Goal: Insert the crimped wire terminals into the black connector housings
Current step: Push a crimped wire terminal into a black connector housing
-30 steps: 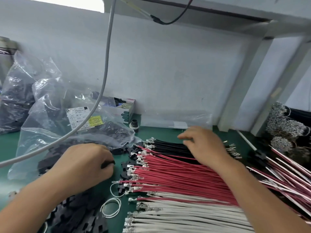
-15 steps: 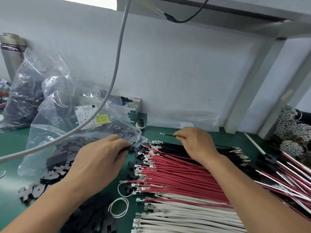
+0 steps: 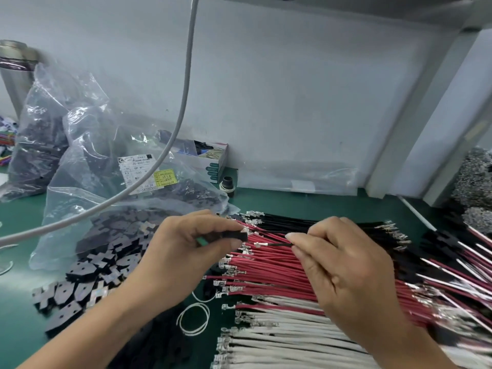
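Pinching a black housing [image 3: 235,236], left hand [image 3: 183,251]; right hand [image 3: 343,265] pinches black wire [image 3: 279,244].

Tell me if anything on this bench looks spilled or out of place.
Black connector housings lie in a loose heap spilling out of the open clear bag onto the green mat. A white rubber band lies loose beside the wires. The red wires lie neatly aligned.

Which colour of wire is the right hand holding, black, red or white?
Black: the right hand pinches a single black wire, lifted above the red bundle, terminal toward the housing.
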`<control>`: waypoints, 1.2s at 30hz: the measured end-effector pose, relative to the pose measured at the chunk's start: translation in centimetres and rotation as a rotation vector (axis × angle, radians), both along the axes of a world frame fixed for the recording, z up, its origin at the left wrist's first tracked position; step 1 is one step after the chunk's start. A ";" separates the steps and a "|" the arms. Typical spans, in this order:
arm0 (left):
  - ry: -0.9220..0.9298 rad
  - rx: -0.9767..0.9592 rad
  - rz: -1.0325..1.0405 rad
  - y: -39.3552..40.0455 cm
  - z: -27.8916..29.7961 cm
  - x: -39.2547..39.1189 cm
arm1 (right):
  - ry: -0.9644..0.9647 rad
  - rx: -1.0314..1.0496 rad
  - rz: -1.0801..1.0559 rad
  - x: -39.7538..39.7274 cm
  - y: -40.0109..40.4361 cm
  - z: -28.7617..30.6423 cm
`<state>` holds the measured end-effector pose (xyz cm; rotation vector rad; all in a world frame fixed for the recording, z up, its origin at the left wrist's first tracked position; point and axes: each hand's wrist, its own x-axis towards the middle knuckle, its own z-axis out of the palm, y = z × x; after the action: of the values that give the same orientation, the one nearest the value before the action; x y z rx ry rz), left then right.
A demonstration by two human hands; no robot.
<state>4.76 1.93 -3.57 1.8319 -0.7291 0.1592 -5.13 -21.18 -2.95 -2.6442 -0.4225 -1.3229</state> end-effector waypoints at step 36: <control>0.183 -0.087 -0.098 -1.2 0.1 -1.8 | 0.271 0.256 0.117 -0.4 0.5 -0.6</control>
<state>2.98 0.74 -3.46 1.6987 -0.6710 -0.0401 -5.49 -20.67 -3.57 -2.4922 -0.3381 -0.8999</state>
